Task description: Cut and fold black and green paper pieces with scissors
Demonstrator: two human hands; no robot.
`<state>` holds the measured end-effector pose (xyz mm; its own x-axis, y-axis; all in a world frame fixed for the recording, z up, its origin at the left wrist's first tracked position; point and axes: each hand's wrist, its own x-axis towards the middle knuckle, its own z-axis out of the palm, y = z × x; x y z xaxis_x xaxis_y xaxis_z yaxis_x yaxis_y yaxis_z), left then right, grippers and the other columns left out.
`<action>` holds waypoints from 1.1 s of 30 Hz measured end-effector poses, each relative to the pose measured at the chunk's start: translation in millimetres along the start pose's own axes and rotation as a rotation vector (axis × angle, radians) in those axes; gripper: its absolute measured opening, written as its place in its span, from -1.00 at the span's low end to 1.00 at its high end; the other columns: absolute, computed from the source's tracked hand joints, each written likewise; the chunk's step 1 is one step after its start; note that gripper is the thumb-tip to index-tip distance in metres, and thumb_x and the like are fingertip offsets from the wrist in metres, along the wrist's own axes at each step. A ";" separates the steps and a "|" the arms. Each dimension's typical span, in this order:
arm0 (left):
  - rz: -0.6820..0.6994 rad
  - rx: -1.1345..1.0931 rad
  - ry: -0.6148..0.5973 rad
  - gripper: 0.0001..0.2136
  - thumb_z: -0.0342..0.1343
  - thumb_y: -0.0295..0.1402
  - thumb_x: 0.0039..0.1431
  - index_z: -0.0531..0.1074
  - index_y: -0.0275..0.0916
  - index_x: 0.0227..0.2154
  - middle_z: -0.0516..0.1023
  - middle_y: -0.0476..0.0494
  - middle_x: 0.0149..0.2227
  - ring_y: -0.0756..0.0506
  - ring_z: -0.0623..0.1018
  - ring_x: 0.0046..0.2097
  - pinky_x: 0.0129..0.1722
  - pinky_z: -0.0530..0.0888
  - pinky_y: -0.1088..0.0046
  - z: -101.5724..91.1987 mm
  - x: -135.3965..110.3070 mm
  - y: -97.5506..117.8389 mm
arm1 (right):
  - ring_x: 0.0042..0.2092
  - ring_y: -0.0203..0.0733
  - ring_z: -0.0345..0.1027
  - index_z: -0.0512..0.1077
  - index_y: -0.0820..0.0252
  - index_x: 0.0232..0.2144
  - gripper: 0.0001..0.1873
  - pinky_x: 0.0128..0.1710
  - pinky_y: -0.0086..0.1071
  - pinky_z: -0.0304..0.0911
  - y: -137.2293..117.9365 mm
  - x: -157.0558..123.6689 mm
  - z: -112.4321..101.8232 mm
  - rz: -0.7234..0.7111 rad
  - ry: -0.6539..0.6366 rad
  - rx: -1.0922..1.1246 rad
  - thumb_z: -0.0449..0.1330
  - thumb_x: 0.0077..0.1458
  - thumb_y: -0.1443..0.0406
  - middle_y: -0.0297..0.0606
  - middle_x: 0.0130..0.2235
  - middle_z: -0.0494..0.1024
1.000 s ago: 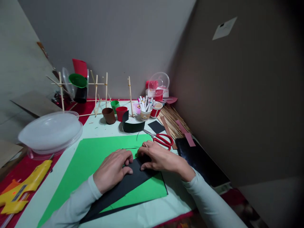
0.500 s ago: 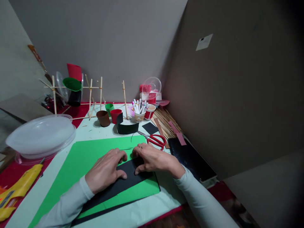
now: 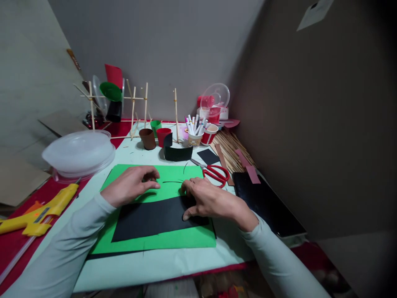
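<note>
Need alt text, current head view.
A person's right hand touches a broad black paper strip lying on a bright green paper sheet; the open left hand is over the sheet's left part. Red-handled metal scissors lie beyond the right hand.

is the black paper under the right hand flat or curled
Flat: the black paper lies spread on the green sheet, not rolled up.

gap over green sheet [image 3: 169, 191] between left hand [image 3: 132, 185] and right hand [image 3: 211, 199], red-handled scissors [image 3: 208, 169] beyond the latter, curled black strip [image 3: 178, 154] standing ahead
</note>
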<state>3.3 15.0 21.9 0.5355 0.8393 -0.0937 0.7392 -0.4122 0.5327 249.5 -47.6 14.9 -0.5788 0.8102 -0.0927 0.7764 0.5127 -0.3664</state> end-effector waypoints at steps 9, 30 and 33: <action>0.030 0.147 -0.031 -0.55 0.22 -0.23 -0.01 0.48 -0.16 -0.01 0.48 -0.18 -0.15 -0.28 0.49 -0.04 -0.08 0.38 0.24 13.0 -6.0 -2.1 | -0.09 -0.02 0.28 0.38 0.21 -0.09 -0.43 -0.17 -0.28 0.25 -0.4 0.2 0.6 -0.052 0.016 0.020 0.46 -0.06 0.08 -0.15 -0.13 0.39; 0.253 0.007 0.019 -0.88 0.05 -0.38 0.20 0.44 -0.20 -0.43 0.45 -0.15 -0.28 -0.19 0.44 -0.16 -0.16 0.35 0.29 36.0 6.3 9.7 | -0.22 -0.13 0.30 0.36 0.18 -0.18 -0.52 -0.29 -0.35 0.26 -15.4 -6.2 1.5 -0.088 -0.116 0.068 0.47 -0.05 0.13 -0.23 -0.19 0.42; 0.255 -0.132 -0.055 -0.78 0.00 -0.30 0.23 0.49 -0.20 -0.45 0.48 -0.12 -0.34 -0.15 0.46 -0.22 -0.19 0.35 0.34 24.5 4.3 13.3 | -0.22 -0.14 0.31 0.39 0.19 -0.25 -0.69 -0.25 -0.35 0.24 -16.2 -5.0 -1.4 -0.129 -0.102 0.056 0.41 0.06 0.20 -0.25 -0.23 0.43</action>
<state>25.5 4.4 8.0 0.7213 0.6925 0.0142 0.5198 -0.5548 0.6496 240.2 -59.6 22.6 -0.6970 0.7044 -0.1340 0.6808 0.5916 -0.4318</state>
